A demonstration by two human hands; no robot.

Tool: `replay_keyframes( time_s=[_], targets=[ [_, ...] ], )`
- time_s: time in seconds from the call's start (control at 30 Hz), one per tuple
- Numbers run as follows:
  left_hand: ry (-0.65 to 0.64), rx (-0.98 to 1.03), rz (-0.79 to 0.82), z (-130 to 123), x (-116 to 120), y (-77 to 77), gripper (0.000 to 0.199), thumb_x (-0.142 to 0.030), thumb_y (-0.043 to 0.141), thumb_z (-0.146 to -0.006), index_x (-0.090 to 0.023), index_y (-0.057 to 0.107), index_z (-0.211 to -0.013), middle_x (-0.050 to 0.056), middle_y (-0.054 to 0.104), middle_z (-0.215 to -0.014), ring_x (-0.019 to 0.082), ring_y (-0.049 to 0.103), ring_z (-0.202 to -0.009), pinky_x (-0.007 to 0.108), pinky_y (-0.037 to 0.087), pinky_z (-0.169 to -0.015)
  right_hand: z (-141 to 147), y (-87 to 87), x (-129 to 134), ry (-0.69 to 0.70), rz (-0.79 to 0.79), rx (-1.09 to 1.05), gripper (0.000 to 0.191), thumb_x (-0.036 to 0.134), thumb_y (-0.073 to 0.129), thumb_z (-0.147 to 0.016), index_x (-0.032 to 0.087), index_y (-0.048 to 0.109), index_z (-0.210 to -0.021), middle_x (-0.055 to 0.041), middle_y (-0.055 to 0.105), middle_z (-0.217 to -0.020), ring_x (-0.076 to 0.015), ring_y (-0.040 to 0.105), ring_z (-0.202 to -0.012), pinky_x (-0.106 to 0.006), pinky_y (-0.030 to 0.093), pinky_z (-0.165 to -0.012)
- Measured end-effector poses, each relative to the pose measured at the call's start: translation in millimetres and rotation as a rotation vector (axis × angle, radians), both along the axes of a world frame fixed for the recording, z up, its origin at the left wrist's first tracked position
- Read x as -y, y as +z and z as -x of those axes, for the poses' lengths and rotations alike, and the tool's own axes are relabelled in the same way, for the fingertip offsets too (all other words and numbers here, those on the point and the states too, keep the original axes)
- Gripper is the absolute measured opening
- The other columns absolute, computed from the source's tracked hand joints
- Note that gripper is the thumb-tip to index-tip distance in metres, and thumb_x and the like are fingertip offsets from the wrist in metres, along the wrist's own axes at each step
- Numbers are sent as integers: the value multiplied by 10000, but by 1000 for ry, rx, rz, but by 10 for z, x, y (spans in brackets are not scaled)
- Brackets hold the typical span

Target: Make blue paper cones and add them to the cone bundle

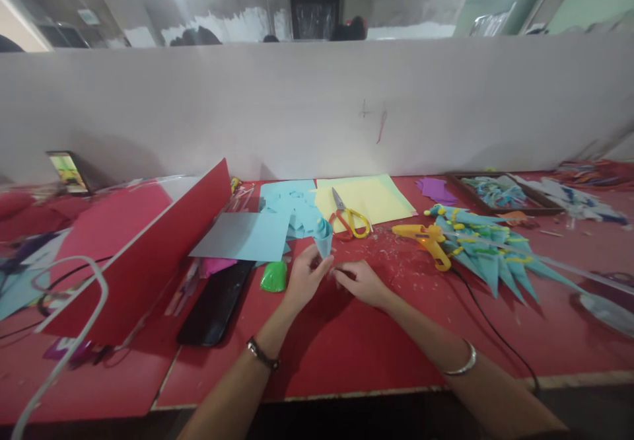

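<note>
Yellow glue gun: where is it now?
In the head view, the glue gun lies on the red table, right of the right hand, beside the blue paper spikes.

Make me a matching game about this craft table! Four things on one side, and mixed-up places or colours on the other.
Column one:
1. Scissors
2. Glue gun
3. Left hand
4. Shiny lump

Column two:
A. Bright green, between the left hand and a flat black thing
B. Partly on the pale yellow paper
C. Yellow-orange, beside a bunch of pointed blue paper shapes
D. Holding a small blue paper cone

Right pairs: 1-B, 2-C, 3-D, 4-A
</note>
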State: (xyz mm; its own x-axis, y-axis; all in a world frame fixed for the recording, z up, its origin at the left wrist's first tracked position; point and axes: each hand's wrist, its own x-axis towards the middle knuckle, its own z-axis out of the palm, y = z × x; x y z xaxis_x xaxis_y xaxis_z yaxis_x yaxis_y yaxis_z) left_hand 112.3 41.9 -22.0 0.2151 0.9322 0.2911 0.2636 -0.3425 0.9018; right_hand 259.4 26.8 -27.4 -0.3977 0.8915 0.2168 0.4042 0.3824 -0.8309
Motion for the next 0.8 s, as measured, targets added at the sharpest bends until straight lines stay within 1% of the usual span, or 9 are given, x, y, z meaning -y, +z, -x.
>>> replay_keyframes(
  time_s=[0.1,0.2,0.27,0.33,0.43,0.5,0.6,0.7,0.8],
  targets=[
    [-15,-49,-13,-2,1,-8,207,-323,473,-774,-142,574,-764,9,547,-690,115,490,-625,228,410,-611,-6,4,-11,-58,-13,-73,236,268,410,-801,170,552,-641,13,530,-537,-97,465,-492,-215,362,-497],
    [6,-134,-70,3,5,9,189,-293,467,-777,-141,579,-778,16,562,-706,116,490,-622,229,411,-611,-17,13,-15,-121,-47,-216,157,272,478,-768,183,565,-864,-20,593,-726,-126,533,-640,-239,420,-583],
    [16,-206,-102,9,10,21,183,-273,462,-779,-140,586,-794,16,568,-682,120,492,-605,231,410,-594,-26,11,-15,-118,-72,-293,272,275,535,-736,193,517,-995,-44,583,-884,-148,545,-788,-270,439,-687],
    [-38,-265,-121,11,18,23,181,-249,457,-781,-139,592,-830,33,595,-708,137,519,-639,243,421,-614,-31,-3,-16,-83,-75,-326,365,283,574,-716,202,477,-1058,-57,547,-978,-159,527,-881,-298,431,-768],
    [-228,-327,-145,5,30,-7,216,-185,443,-777,-147,581,-938,81,624,-890,176,563,-803,284,437,-720,-27,-31,-24,-46,-51,-345,344,292,579,-722,211,496,-1046,-57,521,-1023,-166,497,-958,-325,389,-860],
    [-311,-350,-180,5,27,-43,286,-140,432,-769,-155,543,-1033,102,589,-1033,191,542,-938,309,418,-810,-23,-35,-30,-16,-34,-370,286,292,567,-736,209,528,-1007,-49,524,-1003,-167,487,-978,-328,366,-888],
    [-300,-358,-222,20,4,-94,376,-101,432,-751,-163,478,-1120,107,544,-1095,185,509,-1000,316,397,-858,-24,-11,-36,40,-30,-403,216,290,563,-744,202,566,-942,-42,519,-954,-164,494,-958,-319,371,-875],
    [-235,-412,-216,43,-16,-101,338,-104,419,-757,-153,501,-1081,97,561,-961,177,533,-881,307,427,-778,-33,18,-38,58,-54,-411,185,285,585,-731,204,590,-897,-42,499,-953,-162,493,-946,-308,375,-856],
    [-214,-469,-211,54,-18,-74,298,-142,395,-790,-149,519,-1060,91,555,-900,176,528,-820,300,429,-729,-37,23,-40,20,-24,-461,168,284,599,-717,202,579,-862,-33,498,-916,-147,501,-887,-288,389,-806]
  ],
)
